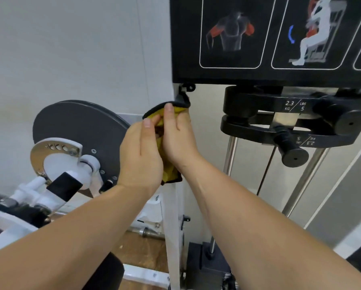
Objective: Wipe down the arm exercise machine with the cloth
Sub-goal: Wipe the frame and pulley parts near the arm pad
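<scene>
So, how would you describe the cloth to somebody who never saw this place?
Find the black instruction panel at top right; below its left edge stands a white post. In front of it, the left hand and right hand grip the cloth. It alone is yellow, with a dark border.

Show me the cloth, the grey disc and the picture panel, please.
cloth [170, 173]: head view, on the yellow bunch at its lower end.
grey disc [81, 122]: head view, on the middle of its flat face.
picture panel [229, 36]: head view, on the muscle diagram at its left.
</scene>
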